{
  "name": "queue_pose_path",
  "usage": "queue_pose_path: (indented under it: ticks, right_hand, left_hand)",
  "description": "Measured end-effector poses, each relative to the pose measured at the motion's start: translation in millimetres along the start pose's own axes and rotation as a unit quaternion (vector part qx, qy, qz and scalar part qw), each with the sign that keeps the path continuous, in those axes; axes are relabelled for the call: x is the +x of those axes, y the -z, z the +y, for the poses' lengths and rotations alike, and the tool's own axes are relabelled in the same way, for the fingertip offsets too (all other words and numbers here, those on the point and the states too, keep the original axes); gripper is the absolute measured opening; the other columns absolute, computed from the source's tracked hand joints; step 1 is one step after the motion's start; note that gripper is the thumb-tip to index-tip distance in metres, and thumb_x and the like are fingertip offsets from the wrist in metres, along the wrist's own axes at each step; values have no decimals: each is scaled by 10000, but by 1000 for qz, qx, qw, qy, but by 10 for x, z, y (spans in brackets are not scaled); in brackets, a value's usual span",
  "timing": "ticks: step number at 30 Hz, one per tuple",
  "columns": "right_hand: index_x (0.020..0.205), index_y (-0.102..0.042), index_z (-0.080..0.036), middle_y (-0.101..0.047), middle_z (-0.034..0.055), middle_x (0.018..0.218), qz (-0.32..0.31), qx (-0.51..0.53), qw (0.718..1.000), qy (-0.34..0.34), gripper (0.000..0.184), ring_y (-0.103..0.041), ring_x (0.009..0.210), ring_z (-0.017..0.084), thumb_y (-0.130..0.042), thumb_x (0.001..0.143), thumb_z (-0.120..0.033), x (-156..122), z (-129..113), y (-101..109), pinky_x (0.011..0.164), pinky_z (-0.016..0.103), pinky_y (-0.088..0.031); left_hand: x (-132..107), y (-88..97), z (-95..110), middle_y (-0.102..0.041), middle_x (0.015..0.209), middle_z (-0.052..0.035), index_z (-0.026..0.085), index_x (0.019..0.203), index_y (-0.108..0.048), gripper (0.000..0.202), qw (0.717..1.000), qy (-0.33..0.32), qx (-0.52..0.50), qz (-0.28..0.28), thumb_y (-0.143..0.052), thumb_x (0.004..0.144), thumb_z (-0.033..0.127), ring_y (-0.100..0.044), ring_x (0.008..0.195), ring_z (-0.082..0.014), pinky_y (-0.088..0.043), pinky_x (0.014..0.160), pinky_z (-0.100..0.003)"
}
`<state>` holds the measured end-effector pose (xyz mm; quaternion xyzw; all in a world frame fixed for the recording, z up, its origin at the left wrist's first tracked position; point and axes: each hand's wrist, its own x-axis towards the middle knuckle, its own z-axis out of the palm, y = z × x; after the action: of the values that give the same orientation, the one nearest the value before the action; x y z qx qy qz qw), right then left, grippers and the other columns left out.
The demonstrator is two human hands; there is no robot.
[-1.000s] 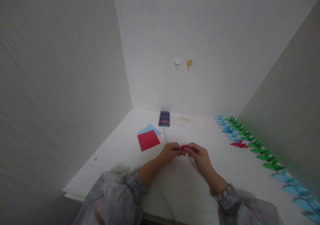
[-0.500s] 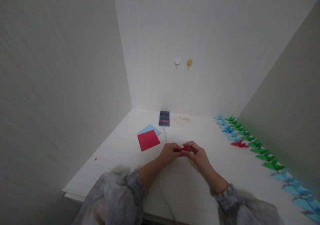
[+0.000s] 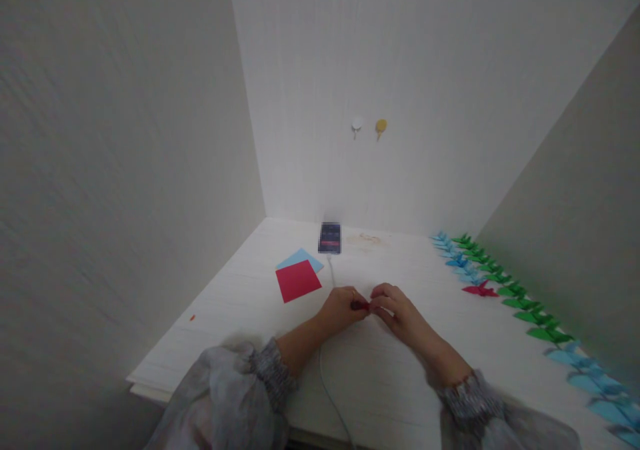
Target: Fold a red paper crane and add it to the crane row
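My left hand (image 3: 341, 305) and my right hand (image 3: 397, 310) meet over the middle of the white table (image 3: 235, 303), fingers pinched together on a small folded red paper piece (image 3: 363, 305). Only a sliver of the red paper shows between the fingertips; its shape is hidden. Both wrists rest low near the tabletop. A flat red paper square (image 3: 298, 281) lies just left of my hands, on top of a light blue sheet (image 3: 299, 257).
A phone (image 3: 329, 237) lies at the back with a cable (image 3: 330, 377) running toward me. Along the right wall runs a row of several green and blue folded paper cranes (image 3: 505, 290), with one red crane (image 3: 479, 290). Two hooks (image 3: 369, 126) are on the back wall.
My hands have closed in tighter around the red paper piece, and less of it shows now. The right hand shifted slightly left and down.
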<state>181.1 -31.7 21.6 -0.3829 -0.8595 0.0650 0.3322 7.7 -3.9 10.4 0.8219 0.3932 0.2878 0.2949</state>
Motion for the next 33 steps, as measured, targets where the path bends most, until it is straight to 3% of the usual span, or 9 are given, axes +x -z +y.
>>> queue_pose_path:
  ticks: [7,18,25,33]
  right_hand:
    - [771,-520,-181,-543,54,783,-28,3,999,-39,107,-491,774,175,-434,770,-116,5,-4,-67,704,324,-405]
    - [691,-498,-192,-543,24,671,16,26,991,-131,109,-504,660,166,-428,730,-118,-5,-50,-83,608,289,-413]
    - [910,-518,-210,-585,19,712,49,85,986,-137,173,-551,726,176,-487,741,-192,-38,-3,-81,681,310,-435]
    - [859,-606,-192,-629,49,812,-36,151,982,-106,199,-570,780,164,-438,801,-280,12,15,64,722,286,-440]
  left_hand:
    - [6,-13,-18,-575,667,-3,181,761,-659,222,1000,0,-1,-4,-553,684,360,-502,597,-90,-374,562,-193]
    - [2,-31,6,-565,633,2,160,706,-651,290,996,21,-86,10,-566,658,433,-486,569,-81,-360,537,-186]
    - [-4,-61,15,-560,588,4,134,669,-642,272,988,50,-143,-5,-575,655,397,-444,522,-65,-334,498,-183]
    - [2,-84,-95,-607,647,-6,151,770,-658,297,979,75,-185,-30,-623,600,392,-507,581,-94,-363,541,-199]
